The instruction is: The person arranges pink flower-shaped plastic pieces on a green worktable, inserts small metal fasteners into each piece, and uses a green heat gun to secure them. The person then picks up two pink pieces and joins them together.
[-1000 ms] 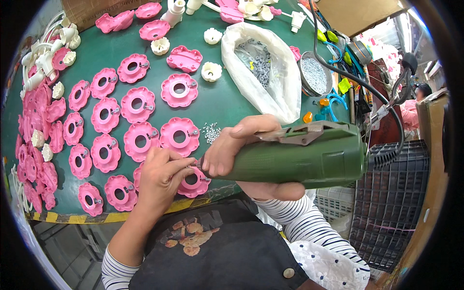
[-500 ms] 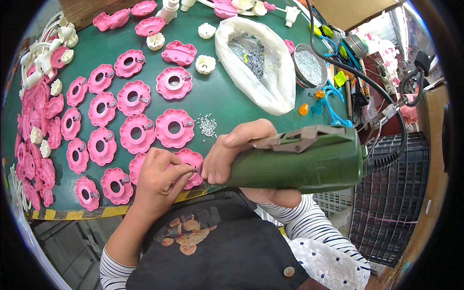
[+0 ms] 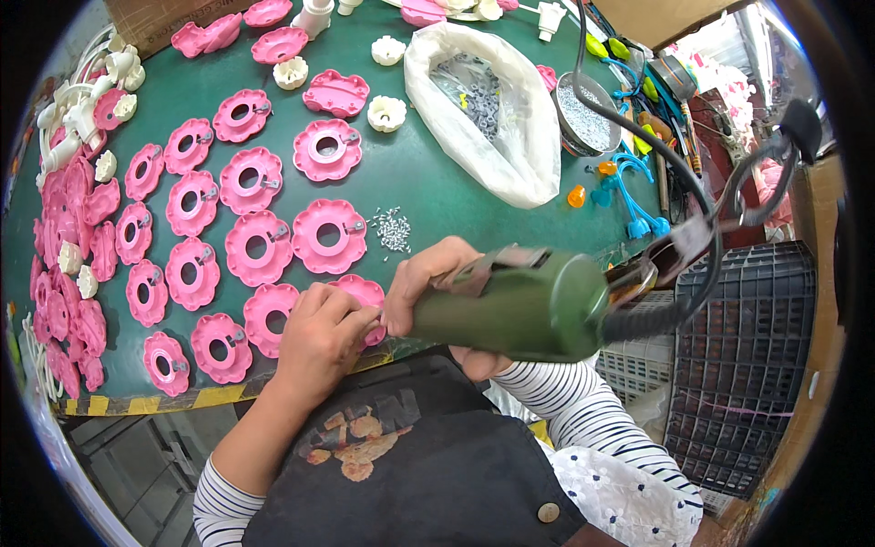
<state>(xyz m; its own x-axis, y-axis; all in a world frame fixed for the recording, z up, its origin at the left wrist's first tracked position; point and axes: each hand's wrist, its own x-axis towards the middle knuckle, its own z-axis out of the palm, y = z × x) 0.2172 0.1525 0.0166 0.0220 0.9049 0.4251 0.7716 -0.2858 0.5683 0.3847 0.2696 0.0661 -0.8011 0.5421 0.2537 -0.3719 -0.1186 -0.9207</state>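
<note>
remotely, i watch right hand [image 3: 427, 290] grasping green electric screwdriver [image 3: 515, 310], long axis toward left hand [image 3: 321, 339], whose grip i can't tell.

A head-worn fisheye looks down at close range over the black apron [image 3: 447, 447] and green table [image 3: 492, 228] beyond.

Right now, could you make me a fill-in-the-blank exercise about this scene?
The right hand holds an electric screwdriver coloured ____.
Flower-shaped discs lying in rows are coloured ____.
In the picture, the bowl stands to the ____ of the plastic bag.
The sleeves are patterned with ____.

Missing words: green; pink; right; stripes.
</note>
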